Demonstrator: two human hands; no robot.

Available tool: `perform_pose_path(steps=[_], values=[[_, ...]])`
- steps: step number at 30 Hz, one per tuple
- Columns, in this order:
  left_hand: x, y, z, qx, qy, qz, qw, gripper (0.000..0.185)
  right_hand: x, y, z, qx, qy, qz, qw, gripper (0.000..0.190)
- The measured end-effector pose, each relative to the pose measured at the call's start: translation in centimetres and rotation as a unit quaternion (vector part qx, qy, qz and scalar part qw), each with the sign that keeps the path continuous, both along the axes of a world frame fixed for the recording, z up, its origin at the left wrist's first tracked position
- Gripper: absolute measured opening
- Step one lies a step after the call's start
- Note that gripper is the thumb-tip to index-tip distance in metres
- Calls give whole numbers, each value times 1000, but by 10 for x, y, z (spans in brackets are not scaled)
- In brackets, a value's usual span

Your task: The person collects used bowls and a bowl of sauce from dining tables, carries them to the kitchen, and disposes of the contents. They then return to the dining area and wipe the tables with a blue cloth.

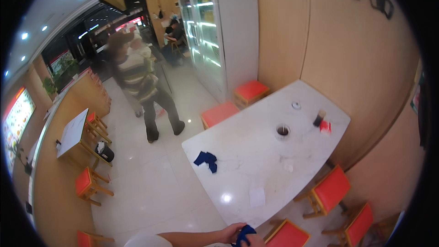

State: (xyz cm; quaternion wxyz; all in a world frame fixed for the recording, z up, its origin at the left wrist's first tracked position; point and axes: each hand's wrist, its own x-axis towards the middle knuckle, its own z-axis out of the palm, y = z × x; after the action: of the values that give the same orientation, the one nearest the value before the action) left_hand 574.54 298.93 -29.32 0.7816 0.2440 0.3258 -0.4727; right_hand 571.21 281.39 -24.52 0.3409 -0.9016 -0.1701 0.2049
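At the bottom of the head view, my left hand (235,232) and my right hand (253,240) are close together at the near edge of the white marble-patterned table (240,144). Both hold one dark blue cloth (245,234), bunched between them. A second dark blue cloth (207,160) lies crumpled near the table's left corner. Closer to me, a white paper napkin (257,197) lies flat. Farther off are a glass jar with dark contents (283,130), a round glass lid (296,105), a dark sauce bottle (319,118) and a small red packet (325,127).
Red-topped wooden stools (332,188) surround the table. A person in a striped top (137,75) stands on the tiled floor beyond it; another sits farther back. A glass-door refrigerator (205,31) stands by the wooden wall. At left are a small table (72,133) and a waste bin (104,151).
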Motion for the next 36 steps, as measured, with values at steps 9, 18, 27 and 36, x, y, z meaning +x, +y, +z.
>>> perform_pose_path(steps=[9, 18, 27, 36], values=[[5, 44, -29, 300, -196, 96, 929, 37, 98, 13, -6, 162, -98, 94, 977, 19], [-4, 40, -44, 303, -218, 178, 911, 45, 227, -79, -19, 34, -42, -6, 998, 23], [-13, 81, -49, 780, -191, 138, 580, 47, 396, -285, -125, -49, -182, -270, 944, 29], [192, -30, 81, 692, -360, 115, 614, 15, 522, -279, -115, -138, -290, -151, 935, 58]])
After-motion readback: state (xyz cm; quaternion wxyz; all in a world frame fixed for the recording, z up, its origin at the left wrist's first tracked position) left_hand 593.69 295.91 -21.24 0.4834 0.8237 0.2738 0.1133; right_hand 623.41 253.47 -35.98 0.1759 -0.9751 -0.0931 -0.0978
